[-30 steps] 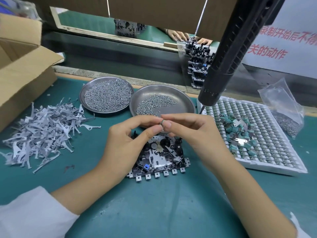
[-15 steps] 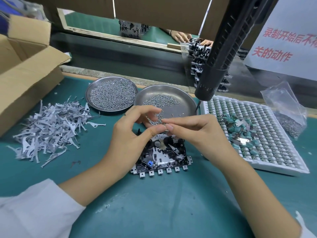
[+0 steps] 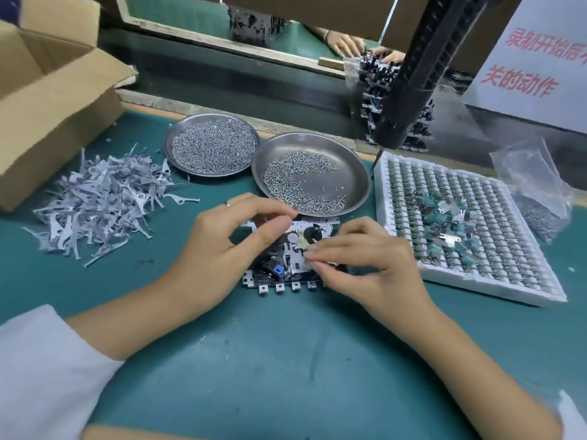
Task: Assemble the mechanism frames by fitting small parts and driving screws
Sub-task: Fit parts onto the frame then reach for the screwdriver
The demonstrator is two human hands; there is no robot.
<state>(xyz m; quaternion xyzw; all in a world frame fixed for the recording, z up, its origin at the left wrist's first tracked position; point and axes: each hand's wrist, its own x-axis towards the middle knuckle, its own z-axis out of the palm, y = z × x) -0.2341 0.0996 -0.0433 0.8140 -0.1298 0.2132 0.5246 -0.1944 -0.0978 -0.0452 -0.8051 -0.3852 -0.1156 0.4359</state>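
Observation:
A black and silver mechanism frame point(image 3: 293, 260) with a blue part lies flat on the green mat, partly hidden by both hands. My left hand point(image 3: 222, 246) curls over its left side, thumb resting on the frame's top. My right hand point(image 3: 365, 265) pinches a small metal part point(image 3: 307, 253) between thumb and forefinger, right on the frame's middle. A black electric screwdriver point(image 3: 413, 68) hangs above the right side, its bit pointing down near the tray's corner.
Two steel dishes of screws stand behind the frame: a full one point(image 3: 212, 146) and a half-filled one point(image 3: 313, 176). A heap of grey metal levers point(image 3: 101, 201) lies left. A white tray point(image 3: 460, 236) with teal parts sits right, a plastic bag point(image 3: 536, 188) beyond. A cardboard box point(image 3: 47, 100) at far left.
Both hands have come down from above the frame onto it. The small part, first held between both hands' fingertips, is now pinched by my right hand against the frame.

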